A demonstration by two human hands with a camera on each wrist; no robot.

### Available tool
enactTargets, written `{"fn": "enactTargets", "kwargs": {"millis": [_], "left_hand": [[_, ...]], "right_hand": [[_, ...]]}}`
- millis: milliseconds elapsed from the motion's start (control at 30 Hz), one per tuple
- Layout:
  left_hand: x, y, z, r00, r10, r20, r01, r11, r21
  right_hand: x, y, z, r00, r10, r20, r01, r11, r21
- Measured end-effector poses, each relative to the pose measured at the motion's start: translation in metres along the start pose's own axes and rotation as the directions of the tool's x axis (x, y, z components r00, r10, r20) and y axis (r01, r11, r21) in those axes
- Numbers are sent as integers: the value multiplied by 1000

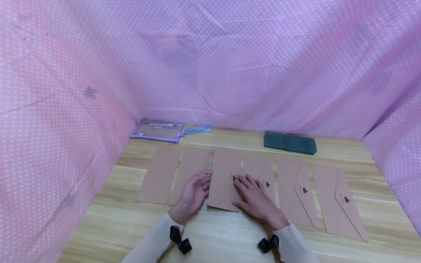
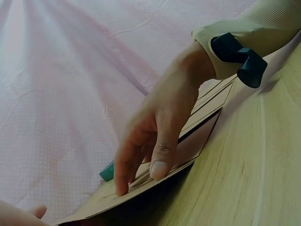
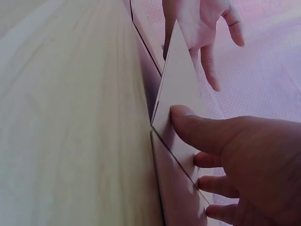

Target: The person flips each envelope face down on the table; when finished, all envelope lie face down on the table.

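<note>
A brown paper envelope (image 1: 223, 190) with a small black crown print lies in the middle of a row. Its left side stands raised off the table. On its right part rest the fingertips of my right hand (image 1: 258, 201), fingers spread, thumb near the lower edge; the right wrist view shows this hand (image 3: 254, 165) close up. My left hand (image 1: 194, 191) is at the envelope's left edge, palm turned toward it, fingers loosely bent. In the right wrist view the left hand (image 3: 195, 28) appears beyond the tilted envelope (image 3: 176, 84), holding nothing.
Two plain-faced envelopes (image 1: 158, 175) lie to the left, and flapped envelopes with crowns (image 1: 292, 197) lie to the right. Behind the row are a purple-edged zip pouch (image 1: 158, 132), a light-blue item (image 1: 197, 130) and a dark green case (image 1: 289, 142). Pink dotted cloth (image 1: 210, 73) surrounds the table.
</note>
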State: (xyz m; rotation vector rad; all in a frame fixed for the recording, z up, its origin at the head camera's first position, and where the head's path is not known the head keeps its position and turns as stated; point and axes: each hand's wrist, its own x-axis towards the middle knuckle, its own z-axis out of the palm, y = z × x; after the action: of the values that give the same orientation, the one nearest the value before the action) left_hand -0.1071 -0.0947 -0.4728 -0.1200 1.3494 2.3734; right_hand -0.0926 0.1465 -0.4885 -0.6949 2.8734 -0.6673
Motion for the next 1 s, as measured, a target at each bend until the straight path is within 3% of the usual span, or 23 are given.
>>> {"fn": "enactTargets", "kwargs": {"millis": [167, 467, 700, 1000], "left_hand": [[-1, 1, 1, 999, 9, 34, -11, 999, 50], [-8, 8, 6, 997, 50, 55, -54, 996, 76], [-10, 11, 8, 995, 61, 78, -65, 996, 58], [-13, 15, 12, 991, 72, 111, -79, 995, 58]], "right_hand": [[2, -3, 0, 1000, 9, 0, -9, 1000, 28], [7, -12, -1, 1000, -11, -10, 13, 983, 185], [12, -21, -2, 1000, -2, 6, -1, 922, 387], [17, -28, -5, 998, 48, 38, -60, 854, 517]]}}
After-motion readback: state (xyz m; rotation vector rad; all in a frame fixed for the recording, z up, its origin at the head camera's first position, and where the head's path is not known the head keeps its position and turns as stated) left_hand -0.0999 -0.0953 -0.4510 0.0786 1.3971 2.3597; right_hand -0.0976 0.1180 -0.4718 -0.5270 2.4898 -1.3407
